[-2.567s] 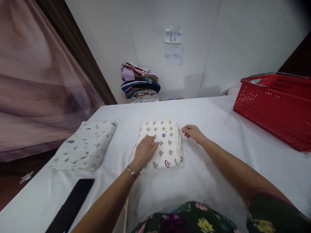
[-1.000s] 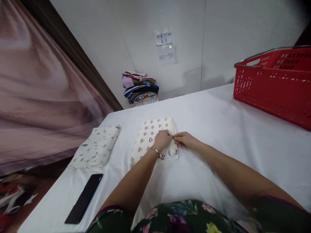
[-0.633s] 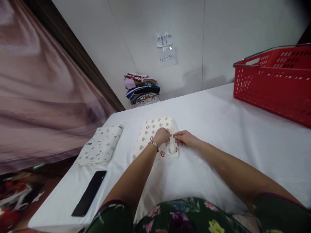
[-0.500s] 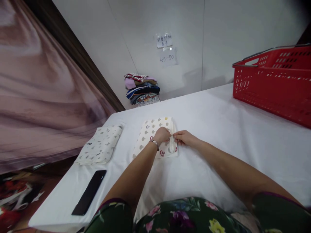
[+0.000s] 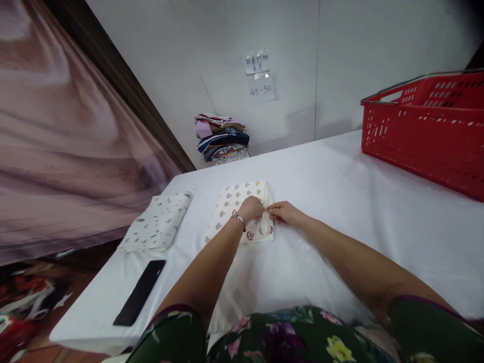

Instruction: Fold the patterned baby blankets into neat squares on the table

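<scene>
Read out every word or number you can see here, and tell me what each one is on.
"45-50": handwritten on the lower note on the wall.
Too blurred to read: handwritten characters on the upper note.
No words on the middle cloth, only prints.

Hands counted: two, left hand (image 5: 251, 207) and right hand (image 5: 283, 212). Folded cloths: two, mushroom cloth (image 5: 234, 199) at the grip, grey cloth (image 5: 159, 228) to its left. One phone (image 5: 139, 292) nearer and left of the grip, one basket (image 5: 427, 132) far right; beyond the grip, one clothes pile (image 5: 222, 139) and two notes, upper note (image 5: 257, 62) and lower note (image 5: 261, 91).
</scene>
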`<action>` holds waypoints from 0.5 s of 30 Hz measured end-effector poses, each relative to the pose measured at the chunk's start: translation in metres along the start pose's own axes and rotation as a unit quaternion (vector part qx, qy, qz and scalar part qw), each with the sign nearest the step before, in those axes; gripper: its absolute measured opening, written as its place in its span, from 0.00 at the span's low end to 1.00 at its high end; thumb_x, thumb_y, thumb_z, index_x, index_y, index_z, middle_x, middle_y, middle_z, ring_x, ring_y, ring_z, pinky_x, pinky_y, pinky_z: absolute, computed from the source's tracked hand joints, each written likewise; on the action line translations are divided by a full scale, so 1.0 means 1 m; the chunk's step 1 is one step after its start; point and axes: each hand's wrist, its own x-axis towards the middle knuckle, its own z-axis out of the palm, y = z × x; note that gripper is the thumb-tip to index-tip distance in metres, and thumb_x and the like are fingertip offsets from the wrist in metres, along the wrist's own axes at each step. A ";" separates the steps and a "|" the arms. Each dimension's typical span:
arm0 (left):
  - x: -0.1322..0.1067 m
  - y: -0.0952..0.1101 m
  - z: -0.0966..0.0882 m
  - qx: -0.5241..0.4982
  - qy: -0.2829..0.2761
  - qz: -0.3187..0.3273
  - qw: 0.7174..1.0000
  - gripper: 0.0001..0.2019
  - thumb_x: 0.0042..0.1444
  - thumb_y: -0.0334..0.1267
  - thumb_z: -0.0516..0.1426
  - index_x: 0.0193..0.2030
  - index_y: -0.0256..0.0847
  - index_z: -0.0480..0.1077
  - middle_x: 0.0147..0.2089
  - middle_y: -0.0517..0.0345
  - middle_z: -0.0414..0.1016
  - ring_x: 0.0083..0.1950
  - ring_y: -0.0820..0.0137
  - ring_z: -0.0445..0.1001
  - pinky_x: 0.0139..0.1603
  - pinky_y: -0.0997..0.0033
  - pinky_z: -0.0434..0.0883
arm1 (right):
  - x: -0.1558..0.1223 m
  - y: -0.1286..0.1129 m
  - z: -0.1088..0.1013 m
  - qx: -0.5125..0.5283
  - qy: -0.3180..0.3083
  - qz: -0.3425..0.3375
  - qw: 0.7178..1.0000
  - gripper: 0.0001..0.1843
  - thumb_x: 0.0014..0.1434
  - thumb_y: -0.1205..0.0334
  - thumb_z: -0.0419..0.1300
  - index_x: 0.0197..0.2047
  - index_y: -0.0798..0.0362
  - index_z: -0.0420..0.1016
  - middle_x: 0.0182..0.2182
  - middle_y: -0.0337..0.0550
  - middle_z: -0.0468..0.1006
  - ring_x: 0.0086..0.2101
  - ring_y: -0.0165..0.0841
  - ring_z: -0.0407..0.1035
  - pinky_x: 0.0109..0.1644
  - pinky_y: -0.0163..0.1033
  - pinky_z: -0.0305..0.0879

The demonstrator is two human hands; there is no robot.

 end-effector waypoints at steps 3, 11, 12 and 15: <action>0.001 0.000 -0.001 -0.006 -0.009 -0.006 1.000 0.09 0.50 0.33 0.56 0.39 0.37 0.73 0.30 0.54 0.76 0.29 0.73 0.74 0.27 0.78 0.69 | 0.001 0.001 0.000 0.002 -0.001 -0.002 1.000 0.06 0.52 0.68 0.59 0.36 0.56 0.74 0.19 0.36 0.74 0.14 0.22 0.61 0.14 0.27 0.50; -0.011 0.010 -0.004 0.012 -0.002 -0.014 1.000 0.10 0.47 0.33 0.57 0.38 0.37 0.73 0.29 0.56 0.76 0.29 0.73 0.74 0.27 0.79 0.69 | 0.001 0.001 -0.001 0.010 -0.007 -0.010 1.000 0.05 0.52 0.67 0.60 0.34 0.56 0.74 0.19 0.36 0.74 0.14 0.22 0.61 0.13 0.28 0.50; -0.012 0.012 -0.003 0.019 0.002 -0.014 1.000 0.11 0.46 0.33 0.57 0.38 0.37 0.72 0.29 0.55 0.76 0.28 0.72 0.74 0.27 0.79 0.69 | 0.001 0.001 -0.001 0.010 -0.009 -0.011 1.000 0.05 0.52 0.67 0.60 0.34 0.56 0.74 0.19 0.36 0.74 0.14 0.22 0.61 0.13 0.28 0.50; -0.011 0.014 -0.003 0.049 0.009 -0.015 0.999 0.12 0.44 0.33 0.58 0.38 0.36 0.72 0.29 0.53 0.77 0.27 0.71 0.74 0.27 0.77 0.69 | 0.001 0.000 -0.001 0.008 -0.012 -0.010 1.000 0.05 0.53 0.68 0.58 0.35 0.56 0.74 0.19 0.35 0.73 0.14 0.22 0.60 0.13 0.28 0.49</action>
